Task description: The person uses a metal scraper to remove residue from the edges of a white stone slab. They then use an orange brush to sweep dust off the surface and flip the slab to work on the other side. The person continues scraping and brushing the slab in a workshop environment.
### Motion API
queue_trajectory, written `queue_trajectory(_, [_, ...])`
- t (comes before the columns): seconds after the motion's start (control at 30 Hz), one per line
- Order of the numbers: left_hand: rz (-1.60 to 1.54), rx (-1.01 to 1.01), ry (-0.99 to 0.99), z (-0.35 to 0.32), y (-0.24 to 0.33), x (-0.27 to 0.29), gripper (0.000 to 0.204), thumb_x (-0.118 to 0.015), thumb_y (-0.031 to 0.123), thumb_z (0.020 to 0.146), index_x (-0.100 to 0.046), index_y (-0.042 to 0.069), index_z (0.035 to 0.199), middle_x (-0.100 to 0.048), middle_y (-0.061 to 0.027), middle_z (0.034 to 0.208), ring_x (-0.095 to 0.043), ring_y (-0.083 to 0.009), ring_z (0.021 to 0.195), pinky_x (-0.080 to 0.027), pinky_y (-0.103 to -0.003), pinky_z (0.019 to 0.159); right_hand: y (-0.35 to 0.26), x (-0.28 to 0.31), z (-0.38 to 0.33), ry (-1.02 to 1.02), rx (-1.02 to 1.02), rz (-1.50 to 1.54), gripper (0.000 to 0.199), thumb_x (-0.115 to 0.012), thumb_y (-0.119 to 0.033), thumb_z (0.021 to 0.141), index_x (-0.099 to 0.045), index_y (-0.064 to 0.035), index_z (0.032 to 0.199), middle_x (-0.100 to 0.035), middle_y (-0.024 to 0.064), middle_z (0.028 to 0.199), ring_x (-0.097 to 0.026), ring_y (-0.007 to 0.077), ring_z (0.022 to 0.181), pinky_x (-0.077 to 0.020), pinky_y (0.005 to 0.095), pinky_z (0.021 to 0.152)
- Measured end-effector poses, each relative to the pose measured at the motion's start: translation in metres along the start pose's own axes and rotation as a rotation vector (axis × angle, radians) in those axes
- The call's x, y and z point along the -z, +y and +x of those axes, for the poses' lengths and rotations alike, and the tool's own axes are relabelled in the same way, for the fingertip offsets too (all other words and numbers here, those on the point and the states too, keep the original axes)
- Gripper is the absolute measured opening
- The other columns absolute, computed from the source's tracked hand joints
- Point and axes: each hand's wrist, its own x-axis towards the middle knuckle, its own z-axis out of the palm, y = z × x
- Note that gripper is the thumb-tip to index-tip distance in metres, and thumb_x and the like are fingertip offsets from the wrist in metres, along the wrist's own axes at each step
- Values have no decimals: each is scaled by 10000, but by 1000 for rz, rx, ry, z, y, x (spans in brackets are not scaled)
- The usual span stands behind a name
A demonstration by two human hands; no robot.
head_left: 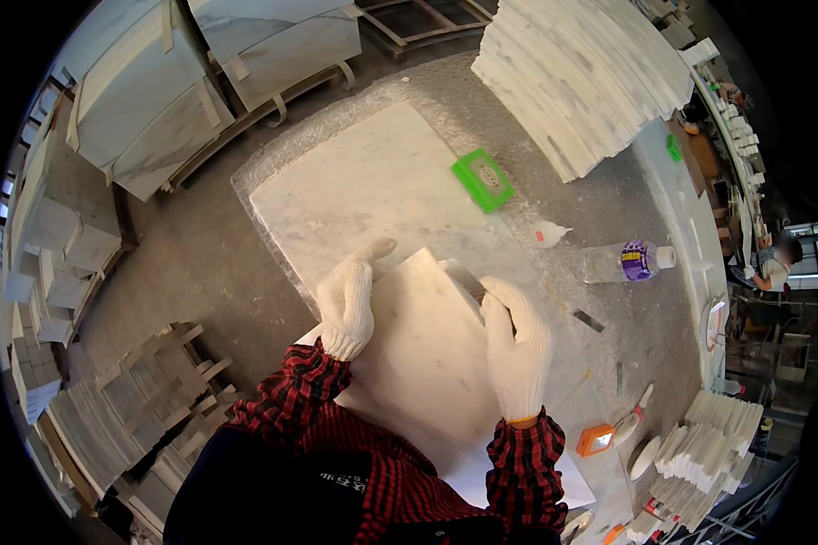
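A white marble slab [427,318] is tilted in front of me, one corner pointing away, above a larger pale marble slab [354,182] lying flat on the bench. My left hand [345,300], in a white knitted glove, grips the tilted slab's left edge, its fingertips reaching past it. At the opposite edge my right hand [518,350], gloved the same way, pinches a thin, flat grey piece [463,280] against the slab. Fingers partly hide that piece, so its exact kind is unclear.
A green-framed box [483,181], a small white squeeze bottle [548,234] and a purple-labelled plastic bottle [629,262] are to the right. Nearer sits an orange device [596,440]. Stacked stone strips [577,77] rise at the far right; marble slabs [145,100] lean at left. A person [777,265] is far right.
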Motion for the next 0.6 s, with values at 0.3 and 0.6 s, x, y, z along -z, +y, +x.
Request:
queue_trajectory(0.3, [21, -6, -11, 1, -5, 0, 433, -430, 248, 1075, -653, -79, 1250, -702, -168, 1236, -631, -181, 1046, -473, -309, 955, -2, 0, 2, -13, -68, 26, 199, -610, -75, 953, -708, 20, 1098, -730, 155, 1055, -687, 270, 958, -528, 353, 872])
queue_trajectory(0.6, [-40, 33, -5, -3, -1, 0, 439, -434, 262, 1075, -655, -72, 1256, -702, -148, 1231, -624, -142, 958, -490, -298, 912, -4, -6, 5, 6, 15, 12, 204, -617, -96, 954, -716, -8, 1110, -729, 152, 1060, -690, 293, 977, -529, 363, 877])
